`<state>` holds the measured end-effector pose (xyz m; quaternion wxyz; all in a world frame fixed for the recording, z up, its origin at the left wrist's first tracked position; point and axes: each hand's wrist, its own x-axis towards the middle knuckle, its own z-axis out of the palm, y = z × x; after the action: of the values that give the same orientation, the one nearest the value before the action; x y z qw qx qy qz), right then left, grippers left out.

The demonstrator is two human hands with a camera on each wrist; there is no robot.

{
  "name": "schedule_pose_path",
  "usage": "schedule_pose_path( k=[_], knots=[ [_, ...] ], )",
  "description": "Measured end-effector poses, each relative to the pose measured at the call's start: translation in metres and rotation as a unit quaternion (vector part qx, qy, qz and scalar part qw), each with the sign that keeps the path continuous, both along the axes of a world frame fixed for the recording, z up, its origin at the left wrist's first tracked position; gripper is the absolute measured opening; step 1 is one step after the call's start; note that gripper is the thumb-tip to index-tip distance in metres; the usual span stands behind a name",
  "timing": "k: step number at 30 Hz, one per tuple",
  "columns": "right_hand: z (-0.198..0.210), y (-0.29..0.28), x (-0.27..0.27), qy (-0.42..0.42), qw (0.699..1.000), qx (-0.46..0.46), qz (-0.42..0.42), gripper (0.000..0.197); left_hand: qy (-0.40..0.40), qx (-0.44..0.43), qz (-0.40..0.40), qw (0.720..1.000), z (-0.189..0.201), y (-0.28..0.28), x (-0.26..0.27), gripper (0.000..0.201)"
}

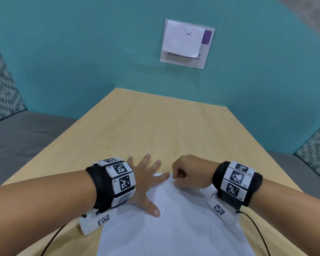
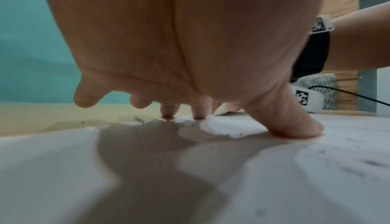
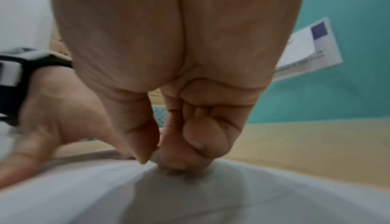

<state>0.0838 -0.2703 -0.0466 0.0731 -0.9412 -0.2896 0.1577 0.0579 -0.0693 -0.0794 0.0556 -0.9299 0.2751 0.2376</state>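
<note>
so the paper [image 1: 183, 218] lies on the desk [image 1: 155, 126], long axis running 12 to 6; the right hand [image 1: 190, 172] has its fingers curled, pinching the 12 o'clock edge, while the left hand [image 1: 146, 180], at 9 o'clock of that pinch, presses it down with fingers spread flat.

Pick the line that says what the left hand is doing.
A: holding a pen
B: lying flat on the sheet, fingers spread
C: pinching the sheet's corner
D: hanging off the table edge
B: the left hand lies flat with spread fingers on the sheet, while the right hand pinches the sheet's far corner.
</note>
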Motion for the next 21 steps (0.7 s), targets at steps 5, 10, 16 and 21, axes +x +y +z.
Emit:
schedule_pose_path(
  k=[5,10,16,21],
  knots=[
    [0.000,-0.003,0.006,-0.007,1.000,-0.005,-0.013,0.011,-0.027,0.016,-0.012,0.999,0.002,-0.004,-0.003,0.117],
    [0.000,-0.003,0.003,-0.012,1.000,-0.003,-0.015,0.013,-0.035,-0.008,0.000,0.999,0.003,-0.016,-0.004,0.108],
    [0.003,0.004,-0.002,-0.002,1.000,-0.017,0.007,0.012,-0.023,-0.010,0.012,1.000,0.001,-0.017,-0.002,0.108],
    [0.001,0.008,-0.013,0.028,0.999,-0.005,0.045,0.008,-0.025,-0.006,0.019,0.999,-0.001,-0.017,-0.003,0.103]
  ],
)
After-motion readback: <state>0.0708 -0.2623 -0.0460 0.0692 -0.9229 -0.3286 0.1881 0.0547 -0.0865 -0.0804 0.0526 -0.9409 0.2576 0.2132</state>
